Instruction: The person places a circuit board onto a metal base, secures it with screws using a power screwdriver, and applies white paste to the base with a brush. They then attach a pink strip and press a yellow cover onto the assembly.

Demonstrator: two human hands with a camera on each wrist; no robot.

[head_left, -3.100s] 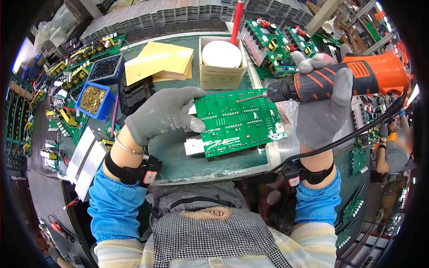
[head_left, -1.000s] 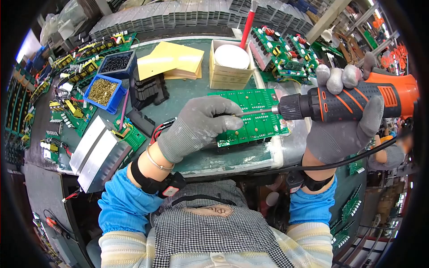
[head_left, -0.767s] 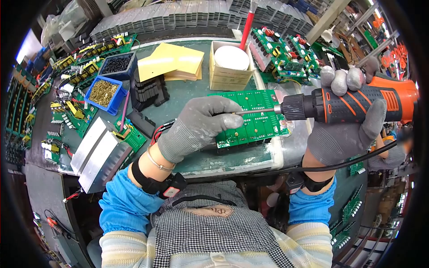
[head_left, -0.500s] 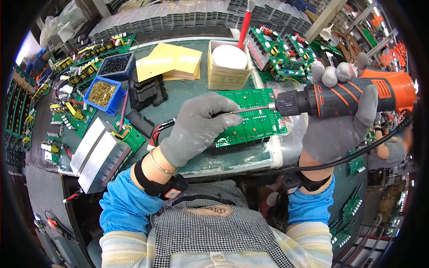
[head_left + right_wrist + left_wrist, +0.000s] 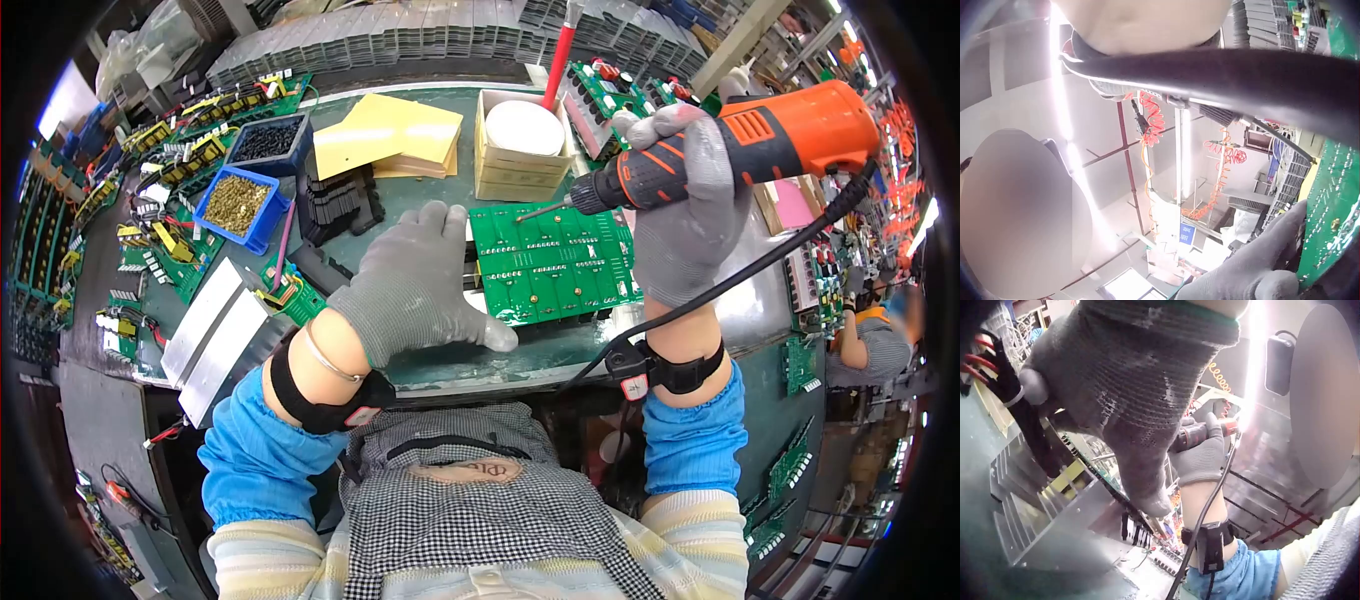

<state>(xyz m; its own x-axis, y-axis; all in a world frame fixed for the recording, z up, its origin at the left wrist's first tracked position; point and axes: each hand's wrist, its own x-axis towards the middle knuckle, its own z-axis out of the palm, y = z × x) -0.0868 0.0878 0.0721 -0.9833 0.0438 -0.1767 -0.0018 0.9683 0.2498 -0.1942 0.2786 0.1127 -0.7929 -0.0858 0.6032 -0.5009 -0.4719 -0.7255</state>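
In the head view a green circuit board (image 5: 555, 265) lies on the bench with brass-coloured screws in it. My gloved left hand (image 5: 415, 285) rests at its left edge, fingers and thumb extended, the thumb by the near-left corner. My gloved right hand (image 5: 690, 210) grips an orange and black power screwdriver (image 5: 740, 145), its bit pointing left to the board's upper-left part. The left wrist view shows my left hand (image 5: 1129, 394) over metal heat sinks, beyond it my right hand (image 5: 1200, 459) with the driver. In the right wrist view the board (image 5: 1335, 206) stands at the right edge, my left hand (image 5: 1247, 272) beside it.
A blue bin of brass-coloured screws (image 5: 236, 203), a bin of black parts (image 5: 268, 142), yellow sheets (image 5: 385, 130) and a box with a white roll (image 5: 524, 150) stand behind. A silver heat sink (image 5: 215, 335) is at the left. The black cable (image 5: 720, 285) crosses my right forearm.
My left hand has let go of the driver's bit and moved left, its fingers spread at the board's edge. My right hand has moved left and up with the driver, its bit now at the upper-left part.
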